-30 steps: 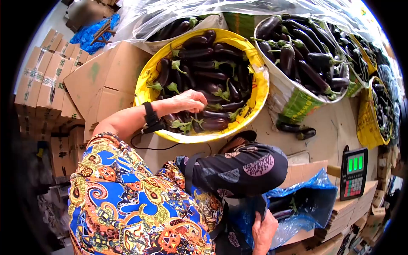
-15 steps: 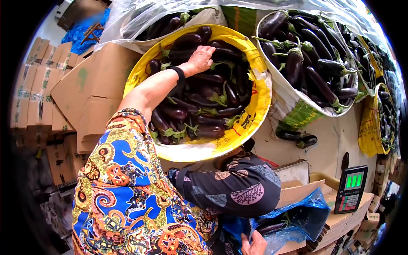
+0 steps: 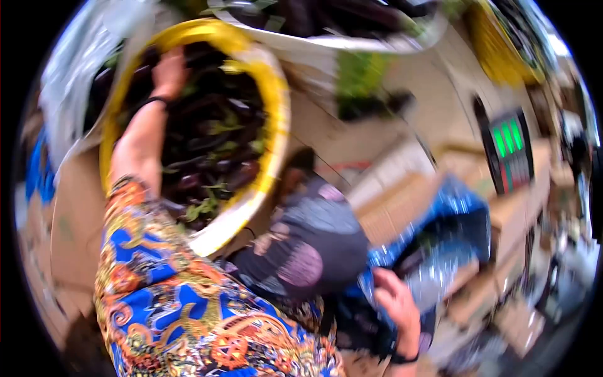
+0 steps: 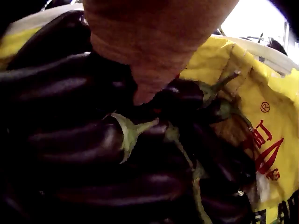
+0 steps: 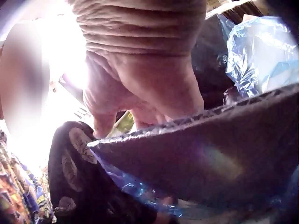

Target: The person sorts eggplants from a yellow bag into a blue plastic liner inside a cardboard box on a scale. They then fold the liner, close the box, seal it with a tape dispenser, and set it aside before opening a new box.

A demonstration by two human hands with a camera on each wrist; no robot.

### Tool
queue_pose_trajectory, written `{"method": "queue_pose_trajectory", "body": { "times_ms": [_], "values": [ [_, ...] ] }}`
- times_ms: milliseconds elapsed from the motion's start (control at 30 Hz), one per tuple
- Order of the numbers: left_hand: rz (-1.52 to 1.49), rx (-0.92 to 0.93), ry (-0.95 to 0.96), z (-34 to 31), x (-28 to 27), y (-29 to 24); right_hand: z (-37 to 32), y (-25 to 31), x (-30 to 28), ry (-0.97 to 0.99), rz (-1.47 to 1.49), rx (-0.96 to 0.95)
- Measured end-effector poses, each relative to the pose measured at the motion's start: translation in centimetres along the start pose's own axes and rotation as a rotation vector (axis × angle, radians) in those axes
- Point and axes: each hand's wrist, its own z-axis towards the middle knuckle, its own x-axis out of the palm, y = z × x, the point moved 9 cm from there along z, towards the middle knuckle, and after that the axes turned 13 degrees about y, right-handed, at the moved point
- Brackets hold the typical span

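My left hand (image 3: 169,72) reaches down inside a yellow-lined round basket (image 3: 279,119) full of dark purple eggplants (image 3: 207,135). In the left wrist view the hand (image 4: 145,42) points down among glossy eggplants (image 4: 79,142) with green stems; its fingertips are hidden, so I cannot tell whether they grip one. My right hand (image 3: 397,301) is beside a carton lined with a blue plastic bag (image 3: 440,251), fingers apart and slightly bent. In the right wrist view a cardboard flap (image 5: 224,144) covers the fingertips of that hand (image 5: 145,79).
A scale display (image 3: 512,151) with green digits stands beyond the carton at the right. Another sack of eggplants (image 3: 326,16) is at the top, with loose eggplants (image 3: 377,105) on the floor. Cardboard (image 3: 78,245) lies left of the basket. A bent knee (image 3: 301,251) sits between basket and carton.
The head view has swung right and is blurred. My left hand has gone from over the near eggplants to the basket's far side. My right hand has come away from the carton edge it held.
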Motion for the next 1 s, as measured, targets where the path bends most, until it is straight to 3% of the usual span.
{"method": "queue_pose_trajectory", "body": {
  "times_ms": [67, 133, 200, 333, 367, 400, 467, 500, 600, 700, 833, 1000],
  "values": [
    [-0.189, 0.101, 0.082, -0.3, 0.5, -0.9, -0.3, -0.5, -0.5, -0.022, -0.051, -0.014],
    [-0.177, 0.051, 0.063, -0.3, 2.5, 0.5, -1.1, -0.6, -1.5, -0.101, -0.085, -0.045],
    [-0.209, -0.038, 0.117, -4.9, 0.8, 1.4, -1.4, -2.6, -1.5, -0.172, -0.124, -0.029],
    [-0.318, 0.08, 0.035, -10.1, -2.8, 3.2, -2.2, -4.4, -2.8, -0.323, -0.082, -0.009],
    [-0.434, 0.082, 0.048, -11.1, -3.2, 4.3, -2.3, -4.3, -3.1, -0.335, -0.091, -0.021],
    [-0.709, -0.103, 0.298, -13.2, -3.4, 4.3, -2.3, -4.7, -3.6, -0.358, -0.069, -0.063],
    [-1.111, -0.008, 0.279, -16.4, -5.2, 3.8, -3.0, -5.5, -5.1, -0.476, -0.165, -0.1],
    [-1.146, 0.065, 0.288, -17.3, -6.1, 3.7, -3.9, -4.1, -6.2, -0.586, -0.34, -0.094],
    [-1.294, 0.094, 0.324, -19.2, -9.1, 1.8, -6.1, -6.7, -9.8, -0.74, -0.186, 0.015],
    [-1.409, 0.296, 0.42, -19.3, -12.9, -2.8, -8.0, -7.3, -11.3, -0.897, -0.382, -0.041],
    [-1.466, 0.596, 0.436, -19.6, -20.2, -12.4, -9.5, -7.1, -11.0, -0.853, -0.48, 0.197],
    [-1.353, 0.862, 0.578, -20.3, -26.3, -23.9, -11.5, -7.6, -10.9, -0.912, -0.525, 0.129]
  ]
}}
